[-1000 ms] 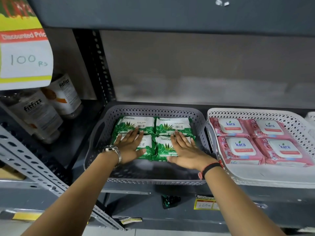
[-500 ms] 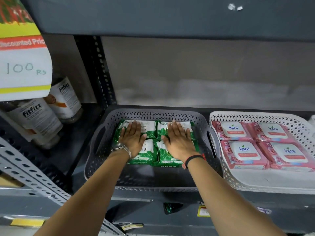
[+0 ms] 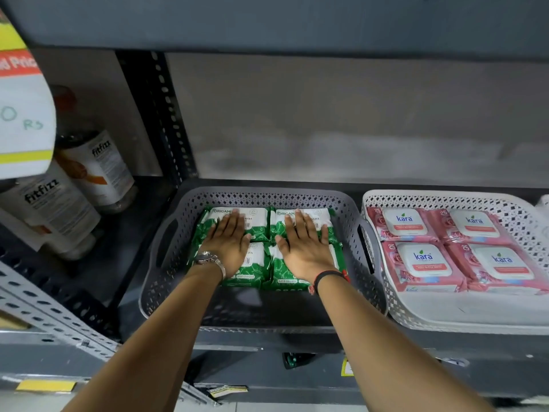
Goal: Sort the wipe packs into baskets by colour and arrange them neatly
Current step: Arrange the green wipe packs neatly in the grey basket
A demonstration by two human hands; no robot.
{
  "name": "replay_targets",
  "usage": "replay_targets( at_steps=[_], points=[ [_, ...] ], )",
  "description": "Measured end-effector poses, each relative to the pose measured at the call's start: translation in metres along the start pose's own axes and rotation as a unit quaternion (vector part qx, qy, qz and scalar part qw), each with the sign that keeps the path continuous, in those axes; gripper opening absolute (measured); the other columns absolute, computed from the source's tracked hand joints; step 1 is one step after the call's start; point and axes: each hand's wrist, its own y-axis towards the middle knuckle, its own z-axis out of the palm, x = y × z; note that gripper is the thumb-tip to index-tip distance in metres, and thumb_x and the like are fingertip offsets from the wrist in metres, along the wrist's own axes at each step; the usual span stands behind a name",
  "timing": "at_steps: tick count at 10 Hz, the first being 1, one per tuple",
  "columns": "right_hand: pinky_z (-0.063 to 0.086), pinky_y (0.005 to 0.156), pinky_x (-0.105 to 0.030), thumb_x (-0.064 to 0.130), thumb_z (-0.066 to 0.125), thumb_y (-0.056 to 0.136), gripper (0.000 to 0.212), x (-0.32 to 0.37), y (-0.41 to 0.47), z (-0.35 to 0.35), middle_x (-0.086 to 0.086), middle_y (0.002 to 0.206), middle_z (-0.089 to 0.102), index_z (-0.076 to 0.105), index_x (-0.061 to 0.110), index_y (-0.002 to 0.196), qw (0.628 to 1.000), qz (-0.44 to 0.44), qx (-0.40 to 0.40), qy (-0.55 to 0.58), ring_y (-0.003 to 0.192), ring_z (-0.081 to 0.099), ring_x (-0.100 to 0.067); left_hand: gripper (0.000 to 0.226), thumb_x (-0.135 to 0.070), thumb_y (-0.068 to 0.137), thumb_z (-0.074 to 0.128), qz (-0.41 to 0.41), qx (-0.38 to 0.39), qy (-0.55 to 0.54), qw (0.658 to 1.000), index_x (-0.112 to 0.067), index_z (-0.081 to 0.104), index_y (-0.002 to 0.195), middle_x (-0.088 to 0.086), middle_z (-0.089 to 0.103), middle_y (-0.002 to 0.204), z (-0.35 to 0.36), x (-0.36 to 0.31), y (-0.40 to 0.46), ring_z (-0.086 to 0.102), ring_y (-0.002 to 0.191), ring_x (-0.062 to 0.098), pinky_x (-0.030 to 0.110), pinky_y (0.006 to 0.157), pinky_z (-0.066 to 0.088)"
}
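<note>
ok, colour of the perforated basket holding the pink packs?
White: the white perforated plastic basket, beside the grey one. Head view, the only one.

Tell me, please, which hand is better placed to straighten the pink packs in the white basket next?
Probably the right hand: it lies flat on the green packs beside the white basket holding the pink packs; the left hand is farther away.

Four green wipe packs (image 3: 255, 261) lie two by two in one grey basket (image 3: 162, 263). Four pink wipe packs (image 3: 421, 263) lie two by two in one white basket (image 3: 445, 313). Two fitfizz bottles (image 3: 101, 171) stand on the shelf (image 3: 130, 233) at left. Two hands, left hand (image 3: 230, 243) and right hand (image 3: 306, 248), rest flat on the green packs.
</note>
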Motion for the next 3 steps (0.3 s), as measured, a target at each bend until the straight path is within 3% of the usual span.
replay_targets(
  at_steps=[1,2,3],
  points=[
    [-0.015,0.114,-0.046,0.043,0.010,0.098,0.056,-0.001,0.000,-0.006,-0.004,0.157,-0.016,-0.003,0.020,0.147,0.999,0.000,0.021,0.028,0.143,-0.018,-0.019,0.053,-0.035,0.097,0.009,-0.001,0.007,-0.005,1.000,-0.013,-0.010,0.141,0.005,-0.015,0.152,-0.005,0.000,0.000,-0.010,0.139,0.016,0.034,0.113,-0.004],
    [-0.014,0.114,-0.041,0.040,0.012,0.100,0.053,-0.002,-0.005,-0.017,-0.003,0.158,-0.004,0.005,0.018,0.148,0.987,-0.005,0.004,0.159,0.145,-0.009,-0.016,0.054,-0.037,0.097,0.009,-0.001,0.030,-0.010,0.999,-0.012,-0.011,0.141,0.006,-0.015,0.152,-0.008,0.000,-0.004,-0.011,0.139,0.017,0.036,0.113,-0.006],
    [-0.010,0.112,-0.035,0.033,0.017,0.101,0.048,-0.004,-0.017,-0.031,-0.006,0.156,0.020,0.022,0.014,0.145,0.970,-0.002,-0.120,0.211,0.144,0.010,-0.019,0.055,-0.037,0.097,0.009,0.012,-0.018,-0.001,1.000,-0.011,-0.009,0.141,0.006,-0.012,0.152,-0.016,-0.005,-0.009,-0.009,0.139,0.018,0.037,0.112,-0.007]
  ],
)
